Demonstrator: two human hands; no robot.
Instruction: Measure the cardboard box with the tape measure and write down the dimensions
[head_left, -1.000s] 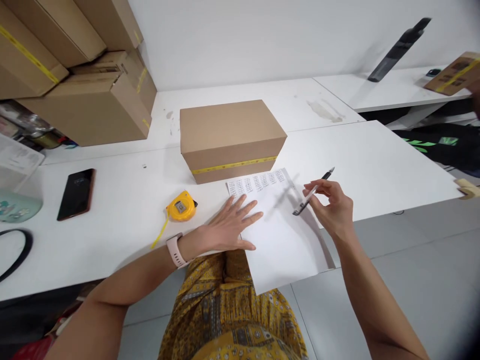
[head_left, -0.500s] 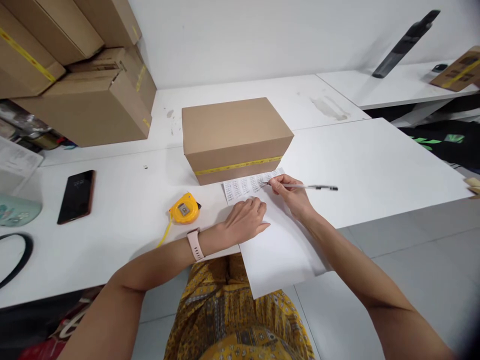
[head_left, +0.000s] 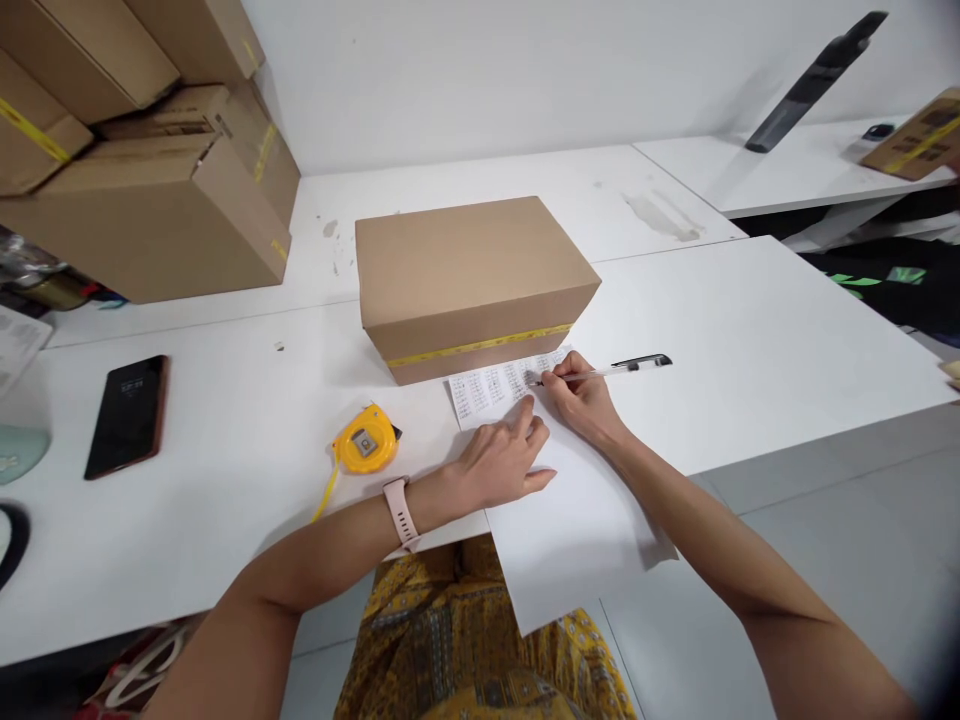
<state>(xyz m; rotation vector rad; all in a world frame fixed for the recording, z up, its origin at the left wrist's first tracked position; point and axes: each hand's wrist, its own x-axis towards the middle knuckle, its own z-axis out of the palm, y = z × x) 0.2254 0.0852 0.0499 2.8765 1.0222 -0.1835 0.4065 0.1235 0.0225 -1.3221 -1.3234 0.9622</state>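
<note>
My pen is clear with black parts, my paper white with rows of dark script. My wristband is pale pink, my clothing mustard with a grey-and-white pattern. The box is brown with a yellow stripe, the tape measure orange-yellow, the desk white.

White tables meet a white wall above grey floor tiles.

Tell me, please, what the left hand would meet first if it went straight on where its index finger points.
Most likely the pen near its tip, or the right hand holding it; they are so close that this view cannot settle the order.
</note>
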